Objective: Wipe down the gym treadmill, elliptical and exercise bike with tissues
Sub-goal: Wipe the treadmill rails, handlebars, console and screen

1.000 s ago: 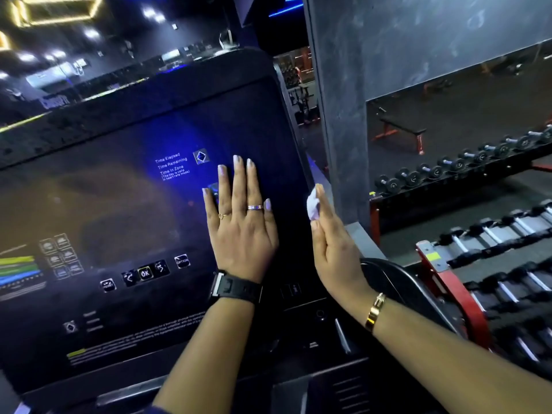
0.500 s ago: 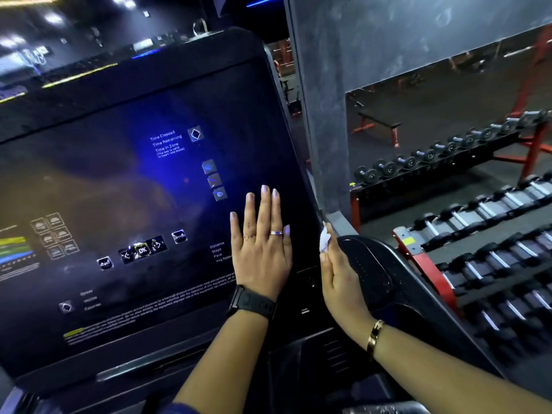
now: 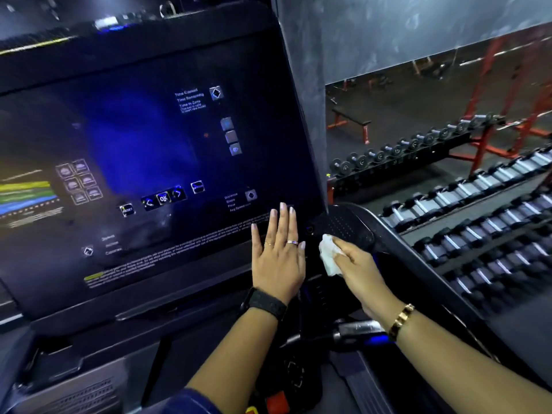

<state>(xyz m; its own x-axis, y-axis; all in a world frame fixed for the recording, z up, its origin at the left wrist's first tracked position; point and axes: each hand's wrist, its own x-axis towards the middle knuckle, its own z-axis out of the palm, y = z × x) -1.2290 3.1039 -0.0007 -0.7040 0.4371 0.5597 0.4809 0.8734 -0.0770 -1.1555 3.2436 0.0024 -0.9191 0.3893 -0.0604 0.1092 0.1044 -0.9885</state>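
Note:
A large dark console screen [image 3: 143, 162] of the exercise machine fills the left and middle of the view, lit with white icons and text. My left hand [image 3: 277, 258] lies flat with straight fingers on the screen's lower right corner. My right hand [image 3: 355, 273] holds a crumpled white tissue [image 3: 328, 255] against the console's right side, just below the black perforated panel [image 3: 346, 228]. A ring and a black watch are on the left hand and wrist, and a gold bracelet is on the right wrist.
A grey pillar [image 3: 304, 100] rises right behind the screen's right edge. Racks of dumbbells [image 3: 484, 210] run along the right side, with red frames and a bench [image 3: 352, 121] farther back. A metal grip [image 3: 355, 330] sits under my right wrist.
Both hands have slid down the console's right side, from mid screen to its bottom corner. The tissue went down along the right edge with my right hand. The view tilted downward.

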